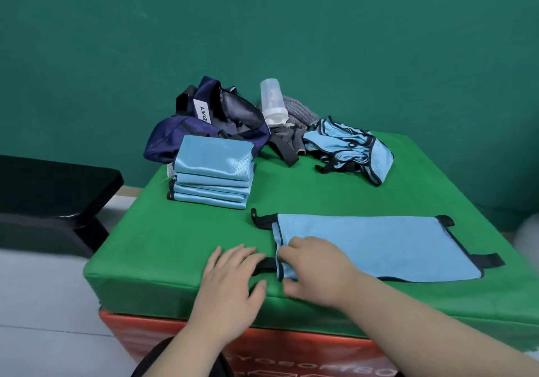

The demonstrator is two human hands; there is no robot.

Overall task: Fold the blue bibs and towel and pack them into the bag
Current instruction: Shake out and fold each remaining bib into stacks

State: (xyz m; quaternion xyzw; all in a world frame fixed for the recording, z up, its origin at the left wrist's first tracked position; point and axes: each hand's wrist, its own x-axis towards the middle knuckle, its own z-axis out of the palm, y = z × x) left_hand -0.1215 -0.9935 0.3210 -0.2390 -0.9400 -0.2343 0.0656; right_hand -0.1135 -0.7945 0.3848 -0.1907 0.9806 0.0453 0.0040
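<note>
A light blue bib (pixel 376 245) with black trim and straps lies flat, folded to a long rectangle, near the front of the green mat (pixel 180 236). My right hand (pixel 313 268) holds the bib's left end, fingers on top and thumb under the near corner. My left hand (pixel 233 271) rests flat on the mat beside it, fingertips touching the bib's black strap. A stack of folded blue bibs (pixel 213 172) sits at the mat's left. A heap of unfolded blue bibs (pixel 350 149) lies at the back right. The navy bag (pixel 210 120) stands open behind the stack.
A clear plastic shaker bottle (pixel 272 102) and a grey cloth (pixel 294 123) lie between bag and heap. The mat tops an orange box (pixel 262 347). A black bench (pixel 52 199) stands to the left, a green wall behind.
</note>
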